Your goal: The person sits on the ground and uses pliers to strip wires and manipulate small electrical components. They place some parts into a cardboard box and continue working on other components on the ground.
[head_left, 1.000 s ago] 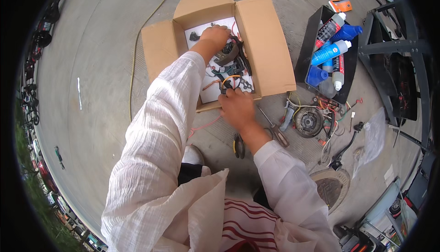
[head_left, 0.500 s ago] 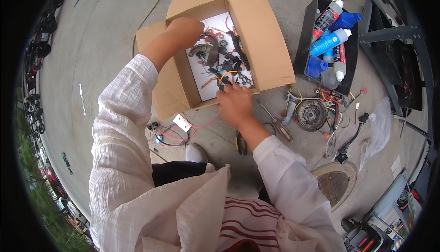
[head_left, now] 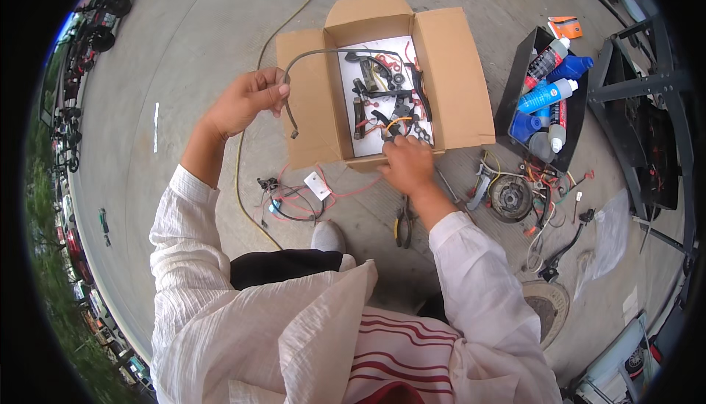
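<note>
One dark cable point(head_left: 316, 52) I see pinched in the left hand point(head_left: 250, 101); the right hand point(head_left: 409, 167) curls at the cardboard box point(head_left: 457, 80), grip unclear from here; a light-blue bottle point(head_left: 546, 97) bears printing.

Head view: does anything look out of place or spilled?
The tangled wires lie loose on the ground outside the cardboard box, which looks untidy since other parts lie inside it. No spill is evident.
</note>
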Demonstrator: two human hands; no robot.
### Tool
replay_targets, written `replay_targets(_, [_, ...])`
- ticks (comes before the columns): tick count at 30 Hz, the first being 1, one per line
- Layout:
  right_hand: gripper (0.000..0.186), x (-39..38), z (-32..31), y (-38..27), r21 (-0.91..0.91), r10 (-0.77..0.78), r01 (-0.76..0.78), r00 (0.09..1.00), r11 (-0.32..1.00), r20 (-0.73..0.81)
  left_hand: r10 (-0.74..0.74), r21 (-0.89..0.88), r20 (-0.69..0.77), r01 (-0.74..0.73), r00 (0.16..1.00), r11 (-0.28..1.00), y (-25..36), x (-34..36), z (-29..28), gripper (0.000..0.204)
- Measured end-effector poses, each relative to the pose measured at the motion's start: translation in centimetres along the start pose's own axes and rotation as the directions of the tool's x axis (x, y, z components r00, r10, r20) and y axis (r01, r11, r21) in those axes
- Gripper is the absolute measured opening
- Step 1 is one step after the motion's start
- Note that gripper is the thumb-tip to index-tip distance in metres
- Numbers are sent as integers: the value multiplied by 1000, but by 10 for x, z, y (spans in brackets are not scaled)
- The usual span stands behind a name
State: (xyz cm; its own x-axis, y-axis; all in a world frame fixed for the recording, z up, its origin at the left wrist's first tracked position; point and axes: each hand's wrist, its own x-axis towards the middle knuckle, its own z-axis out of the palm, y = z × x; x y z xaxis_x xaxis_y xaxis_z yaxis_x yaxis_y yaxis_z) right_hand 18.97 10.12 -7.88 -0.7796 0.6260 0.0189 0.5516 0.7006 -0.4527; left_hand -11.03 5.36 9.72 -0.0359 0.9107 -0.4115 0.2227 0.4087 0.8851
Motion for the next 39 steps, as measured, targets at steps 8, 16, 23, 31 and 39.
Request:
replay_targets(8, [30, -3, -10, -3, 13, -5, 5, 999, 1000, 53, -39, -339, 63, 58, 997, 939, -24, -41, 6, 20])
replay_targets(16, [34, 7, -42, 12, 941, 331, -234, 892, -246, 308, -97, -353, 150, 145, 984, 924, -47, -45, 24, 20])
replay_targets(23, [33, -9, -65, -19, 901, 3, -427, 904, -78, 429, -207, -144, 309, 261, 928, 955, -66, -57, 32, 9])
replay_targets(31, [30, -80, 49, -79, 746, -106, -410, 838, 525, 535, -648, 415, 3, 589, 761, 693, -192, -115, 23, 13])
replay_targets(39, [15, -40, -30, -56, 661, -29, -63, 991, 748, 128, -180, 454, -542, 466, 821, 759, -216, -109, -5, 25])
